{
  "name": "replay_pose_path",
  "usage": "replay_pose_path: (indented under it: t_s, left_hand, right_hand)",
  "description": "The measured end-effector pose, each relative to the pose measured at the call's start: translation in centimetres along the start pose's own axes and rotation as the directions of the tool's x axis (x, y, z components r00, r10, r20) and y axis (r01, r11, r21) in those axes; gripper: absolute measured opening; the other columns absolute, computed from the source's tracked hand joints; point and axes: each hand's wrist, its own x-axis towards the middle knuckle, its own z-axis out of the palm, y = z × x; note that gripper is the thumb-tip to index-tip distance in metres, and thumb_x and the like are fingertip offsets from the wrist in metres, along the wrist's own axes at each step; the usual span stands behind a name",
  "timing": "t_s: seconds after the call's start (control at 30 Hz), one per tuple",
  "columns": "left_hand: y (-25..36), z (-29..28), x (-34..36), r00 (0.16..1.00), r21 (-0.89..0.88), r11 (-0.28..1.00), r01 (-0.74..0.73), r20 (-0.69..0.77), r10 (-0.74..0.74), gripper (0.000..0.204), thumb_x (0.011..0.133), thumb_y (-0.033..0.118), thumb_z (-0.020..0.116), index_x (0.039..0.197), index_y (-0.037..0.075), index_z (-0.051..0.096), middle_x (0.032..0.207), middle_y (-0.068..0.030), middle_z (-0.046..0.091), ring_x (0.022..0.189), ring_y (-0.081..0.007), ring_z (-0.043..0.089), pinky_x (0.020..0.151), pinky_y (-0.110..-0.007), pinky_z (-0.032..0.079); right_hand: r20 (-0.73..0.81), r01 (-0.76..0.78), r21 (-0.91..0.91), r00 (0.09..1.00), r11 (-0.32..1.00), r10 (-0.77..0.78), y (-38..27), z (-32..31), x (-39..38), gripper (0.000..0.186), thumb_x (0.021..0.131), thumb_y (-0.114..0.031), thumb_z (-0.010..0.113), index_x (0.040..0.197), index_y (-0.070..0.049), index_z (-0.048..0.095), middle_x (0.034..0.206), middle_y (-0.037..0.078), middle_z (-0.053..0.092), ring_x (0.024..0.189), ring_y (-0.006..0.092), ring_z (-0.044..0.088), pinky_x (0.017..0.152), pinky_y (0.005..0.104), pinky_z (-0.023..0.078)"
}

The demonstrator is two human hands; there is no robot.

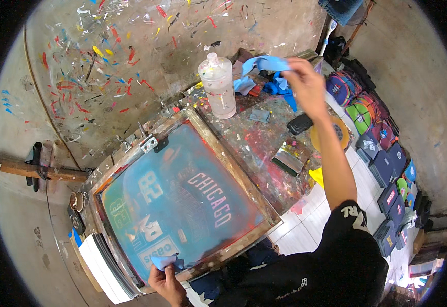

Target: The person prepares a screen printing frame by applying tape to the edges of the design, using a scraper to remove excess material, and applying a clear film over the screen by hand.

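Observation:
A blue-stencilled printing screen in a worn wooden frame lies across the lower left, hinged at its far side. My left hand pinches a small light-blue cloth at the screen's near edge. My right hand reaches over the paint-stained table, gripping a longer light-blue cloth strip, partly blurred. Below that strip lie darker blue scraps. A translucent plastic bottle stands behind the screen. A roll of yellow tape, a black case and a dark green block are beside my right forearm.
Folded bags and colourful round-topped packs line the white tiled floor at the right. A stack of white boards sits left of the screen. A wooden beam runs along the paint-marked wall.

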Motion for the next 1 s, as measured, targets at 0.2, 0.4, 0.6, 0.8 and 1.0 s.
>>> replay_pose_path:
  t_s: [0.2,0.4,0.6,0.8,1.0]
  left_hand:
    - [3.6,4.9,-0.4,0.982,-0.198,0.98,0.012,0.186,0.025,0.009,0.085,-0.006,0.062,0.091,-0.005,0.068,0.082,-0.006,0.066,0.075,-0.0129,0.061,0.072,-0.026,0.05]
    - [4.5,13.7,-3.4,0.783,-0.293,0.953,0.074,0.609,0.126,0.009,0.085,-0.001,0.064,0.091,-0.004,0.07,0.103,-0.0087,0.061,0.095,-0.0177,0.058,0.086,-0.03,0.048]
    - [0.2,17.3,-9.9,0.528,-0.173,0.984,-0.053,0.831,0.174,0.024,0.081,0.001,0.075,0.105,0.003,0.075,0.098,-0.0028,0.051,0.087,-0.0132,0.05,0.077,-0.024,0.041]
    - [-0.6,17.9,-10.4,0.429,-0.146,0.979,0.146,0.901,0.07,0.028,0.083,0.006,0.076,0.111,0.003,0.072,0.096,-0.0029,0.055,0.089,-0.0121,0.053,0.08,-0.023,0.043]
    - [-0.4,14.9,-8.4,0.439,-0.095,0.984,0.149,0.898,0.02,0.026,0.086,0.004,0.071,0.111,0.001,0.069,0.101,-0.0067,0.061,0.092,-0.0161,0.057,0.083,-0.028,0.046]
  right_hand:
    - [0.058,-0.436,0.224,0.899,0.872,0.435,-9.4,-10.0,-6.1,0.017,0.096,-0.003,0.054,0.111,0.002,0.062,0.102,0.008,0.067,0.086,0.0106,0.064,0.07,0.0257,0.052]
    - [0.466,-0.542,0.198,0.785,0.817,0.408,-17.4,-10.4,-20.3,0.039,0.08,0.002,0.073,0.118,-0.001,0.062,0.112,0.006,0.066,0.094,0.0112,0.063,0.081,0.0267,0.051]
    - [0.616,-0.88,0.143,0.438,0.453,0.655,-19.4,-11.6,-29.3,0.037,0.079,-0.001,0.077,0.114,0.002,0.065,0.101,0.008,0.07,0.089,0.0126,0.067,0.08,0.0275,0.053]
    - [0.59,-0.929,0.037,0.317,0.368,0.742,-11.9,-16.9,-33.1,0.009,0.088,0.0,0.066,0.096,0.004,0.066,0.08,0.008,0.068,0.072,0.0146,0.066,0.07,0.0288,0.055]
    - [0.133,-0.825,-0.157,0.527,0.542,0.84,3.9,-14.5,-34.1,0.025,0.081,-0.013,0.068,0.102,0.001,0.066,0.083,0.011,0.069,0.068,0.015,0.062,0.067,0.0313,0.052]
